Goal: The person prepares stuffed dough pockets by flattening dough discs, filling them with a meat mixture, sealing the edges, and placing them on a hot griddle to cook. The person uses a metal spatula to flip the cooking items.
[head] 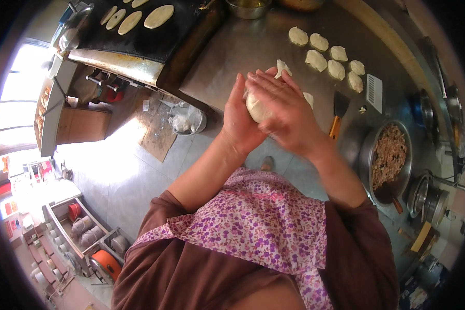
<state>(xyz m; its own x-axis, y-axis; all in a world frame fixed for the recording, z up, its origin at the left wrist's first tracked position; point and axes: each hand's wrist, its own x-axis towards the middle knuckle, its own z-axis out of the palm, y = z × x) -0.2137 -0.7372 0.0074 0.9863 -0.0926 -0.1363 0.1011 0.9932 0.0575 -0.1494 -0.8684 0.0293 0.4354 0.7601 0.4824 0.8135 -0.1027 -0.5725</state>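
A rounded piece of pale dough (258, 108) lies between my two hands above the near edge of the metal worktop. My left hand (241, 116) cups it from the left side, fingers pointing up. Over its right side rests my right hand (285, 106), slightly blurred, with the fingers angled to the upper left. Behind the fingertips a dough piece (283, 69) sits on the worktop, and another (308, 99) is partly hidden by my right hand. Farther back are several flattened dough pieces (316, 60) in a loose group.
A black griddle (131, 44) at upper left holds several flat dough rounds (159, 16). On the worktop (232, 58) are a scraper with an orange handle (335, 127), a white slotted plastic piece (374, 93) and a bowl of meat filling (389, 155). A lined bin (187, 118) stands below.
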